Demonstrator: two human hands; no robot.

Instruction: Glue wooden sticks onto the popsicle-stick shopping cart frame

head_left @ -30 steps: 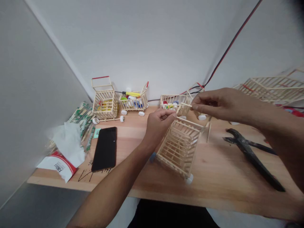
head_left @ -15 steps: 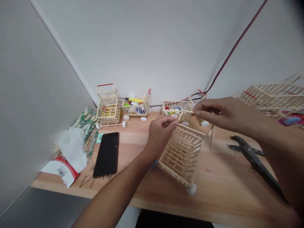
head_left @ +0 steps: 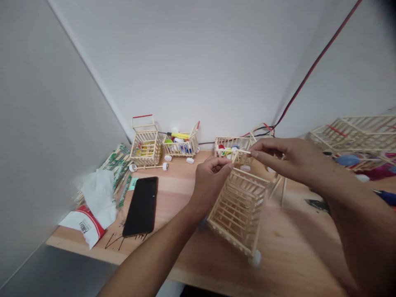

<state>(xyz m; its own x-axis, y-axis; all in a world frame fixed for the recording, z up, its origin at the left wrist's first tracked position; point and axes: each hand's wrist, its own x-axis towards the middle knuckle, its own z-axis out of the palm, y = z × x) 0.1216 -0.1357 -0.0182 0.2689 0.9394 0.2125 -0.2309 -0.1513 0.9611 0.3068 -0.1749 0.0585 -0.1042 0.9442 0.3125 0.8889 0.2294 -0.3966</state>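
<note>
We pinch thin wooden stick in nearly closed fingertips of right hand. Stick's long axis runs sideways toward curled left hand; whether left hand grips it, we cannot tell. Stick-built cart frame lies tilted on table just below both hands, long axis slanting toward us, left hand nearer. Behind stick, smaller cart holds bottle caps.
</note>
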